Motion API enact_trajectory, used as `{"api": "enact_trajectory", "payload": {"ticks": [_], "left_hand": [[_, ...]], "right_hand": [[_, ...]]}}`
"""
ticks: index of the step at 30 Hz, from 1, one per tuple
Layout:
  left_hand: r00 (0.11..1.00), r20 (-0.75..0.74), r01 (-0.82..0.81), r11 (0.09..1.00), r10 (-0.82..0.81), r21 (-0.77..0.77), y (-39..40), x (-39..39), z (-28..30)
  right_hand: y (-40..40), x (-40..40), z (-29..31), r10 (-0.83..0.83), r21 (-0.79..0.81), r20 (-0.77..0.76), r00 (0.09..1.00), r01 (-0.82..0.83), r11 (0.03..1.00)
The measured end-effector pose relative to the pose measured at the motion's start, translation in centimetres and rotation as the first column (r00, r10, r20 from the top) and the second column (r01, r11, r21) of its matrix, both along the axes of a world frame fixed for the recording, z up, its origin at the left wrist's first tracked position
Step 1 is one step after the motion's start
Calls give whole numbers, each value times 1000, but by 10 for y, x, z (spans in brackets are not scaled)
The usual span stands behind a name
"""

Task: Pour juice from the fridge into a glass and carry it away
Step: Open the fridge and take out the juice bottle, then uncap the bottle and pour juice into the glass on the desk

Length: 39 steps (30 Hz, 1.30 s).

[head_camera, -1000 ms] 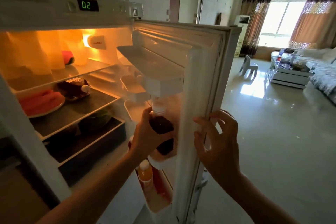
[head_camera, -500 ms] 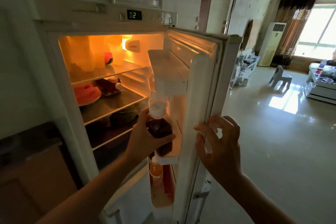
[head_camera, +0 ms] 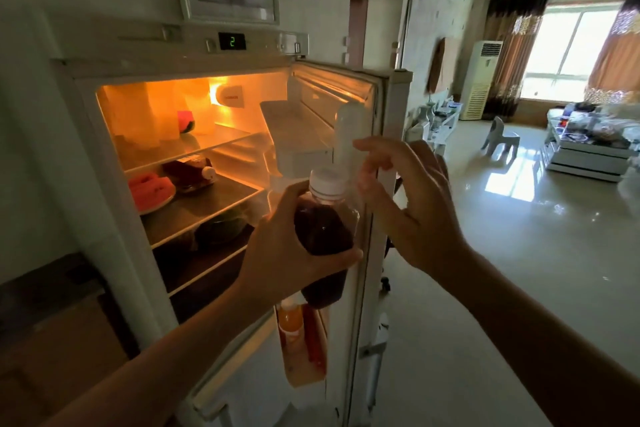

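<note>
Glossy tiled floor [head_camera: 519,253], bright curtained window [head_camera: 568,45], white standing air conditioner [head_camera: 481,80]

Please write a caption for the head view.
Left hand holds juice bottle at open fridge door.

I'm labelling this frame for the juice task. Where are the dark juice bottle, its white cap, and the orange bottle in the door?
dark juice bottle [head_camera: 323,232], head view, on its dark middle.
white cap [head_camera: 327,182], head view, on the cap's side.
orange bottle [head_camera: 290,322], head view, on its orange upper body.

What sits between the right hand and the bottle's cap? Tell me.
Nothing: in the head view, the right hand hovers just right of the cap with only a narrow bare gap; the left hand grips the bottle.
</note>
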State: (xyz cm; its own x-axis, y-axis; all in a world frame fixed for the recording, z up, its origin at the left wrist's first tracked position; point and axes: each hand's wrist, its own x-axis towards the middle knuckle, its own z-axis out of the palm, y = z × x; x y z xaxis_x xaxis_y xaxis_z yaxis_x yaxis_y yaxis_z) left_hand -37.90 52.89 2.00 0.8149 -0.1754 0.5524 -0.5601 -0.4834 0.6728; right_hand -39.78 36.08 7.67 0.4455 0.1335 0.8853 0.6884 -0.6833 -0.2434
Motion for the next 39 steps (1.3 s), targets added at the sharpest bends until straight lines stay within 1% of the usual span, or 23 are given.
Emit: {"api": "enact_trajectory", "payload": {"ticks": [3, 5, 8, 10, 13, 16, 18, 20, 22, 27, 34, 39], "left_hand": [[998, 12, 67, 997, -68, 38, -13, -13, 4], [997, 5, 80, 995, -80, 63, -27, -27, 7], [997, -6, 82, 990, -82, 117, -57, -52, 6], [994, 15, 109, 986, -112, 128, -83, -68, 5], [981, -29, 193, 974, -191, 118, -129, -84, 1], [965, -66, 257, 963, -252, 76, -177, -89, -4], [947, -90, 315, 948, -310, 46, -204, -91, -4], [913, -118, 393, 919, -390, 3, -228, -86, -4], [879, -144, 455, 890, -454, -34, -248, -77, -7], [810, -202, 552, 832, -550, -50, -295, -36, -18], [726, -251, 635, 764, -640, -113, -365, 59, -23], [608, -278, 735, 659, -744, -157, -414, 125, -17]], "right_hand": [[-8, -13, 23, -14, -132, -53, 998, 7, 991], [-22, -23, 31, -48, -222, -91, 995, 26, 975], [-52, -44, 35, -84, -300, -153, 985, 35, 953], [-77, -60, 35, -142, -344, -194, 971, 68, 936], [-117, -83, 34, -210, -348, -275, 938, 106, 932], [-157, -98, 36, -268, -362, -306, 914, 149, 920], [-181, -101, 37, -257, -365, -333, 907, 127, 922], [-206, -97, 37, -201, -334, -370, 907, 72, 940], [-227, -90, 34, -171, -318, -387, 906, 44, 947], [-277, -52, 23, -162, -287, -419, 893, 39, 957], [-342, 27, 19, -206, -284, -410, 888, 90, 955], [-388, 84, 24, -213, -300, -405, 889, 91, 950]]}}
